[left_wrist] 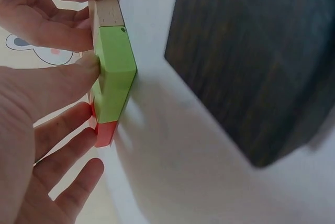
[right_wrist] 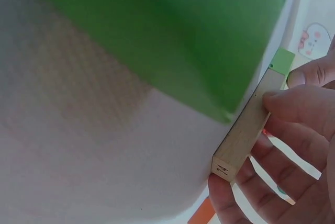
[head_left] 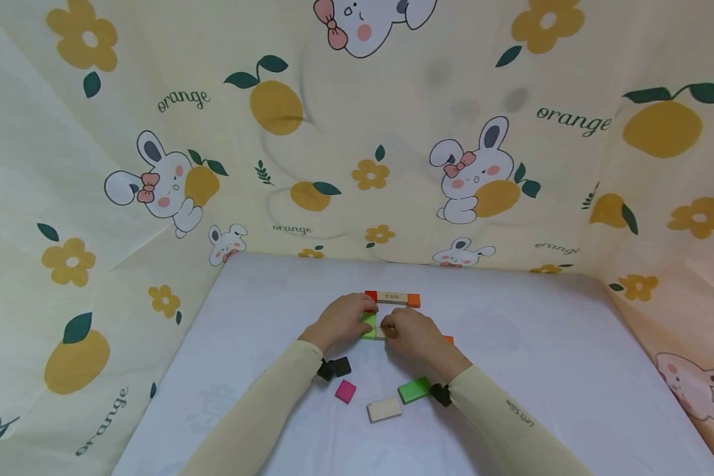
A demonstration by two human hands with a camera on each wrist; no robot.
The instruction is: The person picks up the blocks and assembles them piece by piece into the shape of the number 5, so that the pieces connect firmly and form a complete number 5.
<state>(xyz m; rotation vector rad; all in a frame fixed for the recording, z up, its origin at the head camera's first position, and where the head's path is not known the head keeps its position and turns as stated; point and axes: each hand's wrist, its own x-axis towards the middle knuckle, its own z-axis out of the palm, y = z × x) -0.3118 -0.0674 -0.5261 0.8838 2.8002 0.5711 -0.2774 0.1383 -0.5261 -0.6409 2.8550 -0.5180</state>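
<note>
My left hand (head_left: 346, 316) holds a light green block (head_left: 369, 324), its thumb pressing one side. In the left wrist view, other fingers of that hand touch a red block (left_wrist: 106, 133) at the green block's far end. My right hand (head_left: 415, 332) grips a long plain wooden block (right_wrist: 250, 122) between thumb and fingers. One end of the wooden block meets the light green block at a corner. Behind the hands, a printed wooden block (head_left: 392, 297) lies between the red block and an orange block (head_left: 414, 301). Another orange block (head_left: 449, 339) shows partly beyond the right hand.
Nearer the person lie a dark block (head_left: 342, 366), a pink block (head_left: 346, 391), a pale wooden block (head_left: 384, 410) and a green block (head_left: 414, 390) by the right wrist. A patterned cloth (head_left: 357, 132) rises behind the white tabletop (head_left: 512, 311) and along its sides.
</note>
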